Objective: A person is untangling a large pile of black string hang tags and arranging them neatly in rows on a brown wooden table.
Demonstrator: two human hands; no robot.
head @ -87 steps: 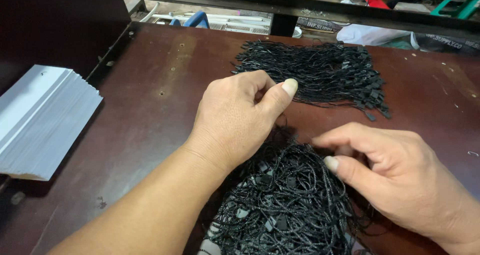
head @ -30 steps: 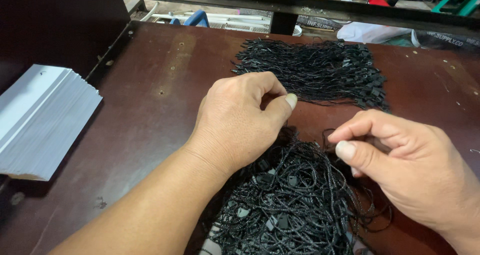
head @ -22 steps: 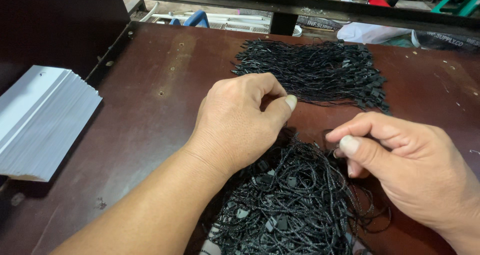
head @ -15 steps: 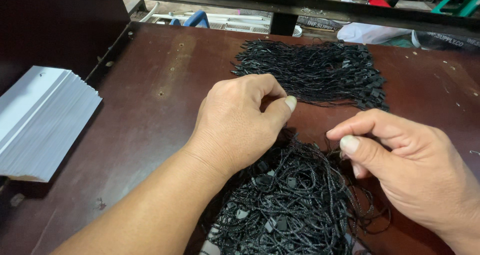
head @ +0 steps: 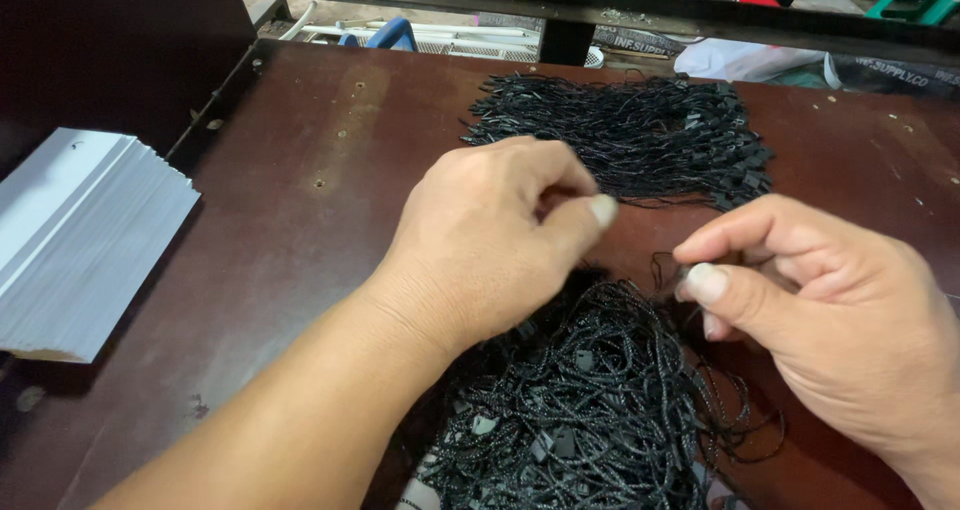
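While left hand (head: 490, 245) stays, right hand (head: 830, 315) pinches cord (head: 668, 270)

Since the earliest view, the right hand (head: 840, 320) has lifted off the tangled pile of black string tags (head: 590, 410), where its fingers first lay spread flat, and has drawn a little to the right; its thumb and forefinger now close in a pinch on one thin black cord at the pile's upper right edge. The left hand (head: 490, 240) has curled tighter, its thumb, earlier raised and pointing outward, now lowered and pressed toward the bent forefinger.
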